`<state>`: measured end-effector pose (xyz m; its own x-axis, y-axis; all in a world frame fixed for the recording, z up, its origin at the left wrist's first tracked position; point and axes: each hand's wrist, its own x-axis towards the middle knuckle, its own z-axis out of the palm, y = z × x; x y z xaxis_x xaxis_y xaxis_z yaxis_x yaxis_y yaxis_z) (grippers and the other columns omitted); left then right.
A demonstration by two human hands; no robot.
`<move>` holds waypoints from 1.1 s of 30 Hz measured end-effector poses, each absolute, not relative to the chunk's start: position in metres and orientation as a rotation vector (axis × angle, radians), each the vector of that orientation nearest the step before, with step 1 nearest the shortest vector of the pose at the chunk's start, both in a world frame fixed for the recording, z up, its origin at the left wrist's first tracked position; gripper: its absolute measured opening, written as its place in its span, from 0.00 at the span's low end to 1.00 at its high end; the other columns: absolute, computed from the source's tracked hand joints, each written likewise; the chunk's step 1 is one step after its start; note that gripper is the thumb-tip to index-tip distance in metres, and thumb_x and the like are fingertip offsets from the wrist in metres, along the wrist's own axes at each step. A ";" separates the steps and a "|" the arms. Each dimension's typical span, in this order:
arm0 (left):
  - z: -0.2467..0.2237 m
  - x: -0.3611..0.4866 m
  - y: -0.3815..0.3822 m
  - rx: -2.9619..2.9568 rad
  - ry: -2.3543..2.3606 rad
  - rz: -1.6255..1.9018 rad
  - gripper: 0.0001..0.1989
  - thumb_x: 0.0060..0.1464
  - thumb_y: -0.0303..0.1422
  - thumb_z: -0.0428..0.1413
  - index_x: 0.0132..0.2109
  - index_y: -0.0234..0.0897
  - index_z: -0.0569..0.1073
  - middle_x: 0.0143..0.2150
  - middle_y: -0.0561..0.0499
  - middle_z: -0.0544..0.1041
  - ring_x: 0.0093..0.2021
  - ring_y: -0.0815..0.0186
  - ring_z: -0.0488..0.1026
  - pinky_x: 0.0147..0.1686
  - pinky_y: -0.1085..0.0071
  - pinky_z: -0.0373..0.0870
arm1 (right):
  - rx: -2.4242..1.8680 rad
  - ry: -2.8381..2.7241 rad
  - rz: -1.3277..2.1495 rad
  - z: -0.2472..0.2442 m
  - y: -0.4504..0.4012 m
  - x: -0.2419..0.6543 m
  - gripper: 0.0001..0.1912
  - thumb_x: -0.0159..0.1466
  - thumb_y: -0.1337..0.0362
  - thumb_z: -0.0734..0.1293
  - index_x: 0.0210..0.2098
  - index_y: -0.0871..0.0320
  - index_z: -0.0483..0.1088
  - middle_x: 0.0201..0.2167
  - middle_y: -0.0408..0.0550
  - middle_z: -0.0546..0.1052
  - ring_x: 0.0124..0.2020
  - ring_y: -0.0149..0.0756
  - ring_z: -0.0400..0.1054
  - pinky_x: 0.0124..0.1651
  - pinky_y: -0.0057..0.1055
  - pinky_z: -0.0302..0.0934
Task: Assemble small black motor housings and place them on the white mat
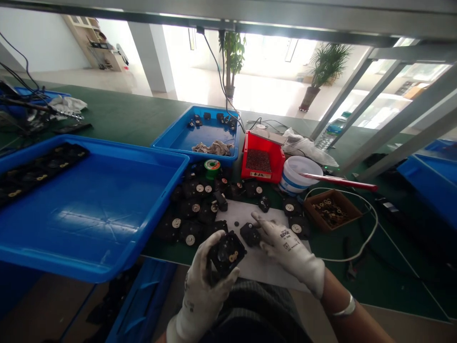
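Note:
My left hand (210,281), in a white work glove, is closed around a black square housing (227,255) with small brass-coloured pieces and a round dark dome on its face. The housing is tilted toward me above a white sheet (264,271). My right hand (285,243), also gloved, has its thumb and fingertips at the right edge of a smaller black plastic part (250,234); its forefinger stretches beyond it. A tiny dark round piece (236,224) lies on the sheet. Several black units with silvery discs (190,239) lie left of the sheet.
A large blue tray (107,269) stands at left, a smaller blue tray (160,143) behind. Beyond the sheet are a solder spool (212,169), a red bin (246,169) and a white tub (300,166) with a red stick. A cardboard box (321,224) of brass-coloured pieces sits right.

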<state>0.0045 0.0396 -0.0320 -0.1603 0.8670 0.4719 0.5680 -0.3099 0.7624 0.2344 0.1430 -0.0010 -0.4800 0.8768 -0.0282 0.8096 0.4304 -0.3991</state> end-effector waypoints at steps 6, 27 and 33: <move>-0.032 0.006 0.042 1.810 1.607 1.460 0.28 0.65 0.40 0.61 0.68 0.44 0.64 0.62 0.41 0.77 0.62 0.54 0.77 0.61 0.58 0.78 | -1.564 -2.374 0.567 -0.014 0.133 0.226 0.44 0.62 0.71 0.69 0.76 0.55 0.55 0.55 0.58 0.79 0.56 0.51 0.75 0.61 0.49 0.69; -0.024 0.034 0.063 2.197 1.386 1.551 0.29 0.63 0.31 0.63 0.68 0.33 0.64 0.60 0.36 0.79 0.61 0.54 0.77 0.62 0.58 0.76 | -1.545 -1.636 0.975 0.041 0.092 0.214 0.26 0.68 0.59 0.61 0.63 0.61 0.71 0.28 0.43 0.78 0.29 0.34 0.74 0.36 0.29 0.71; -0.024 0.046 0.063 2.314 1.303 1.583 0.33 0.64 0.28 0.61 0.71 0.30 0.60 0.58 0.33 0.79 0.60 0.54 0.78 0.59 0.61 0.79 | -1.614 -1.484 1.205 0.041 0.089 0.215 0.31 0.62 0.59 0.64 0.64 0.59 0.71 0.24 0.39 0.72 0.24 0.32 0.66 0.29 0.28 0.63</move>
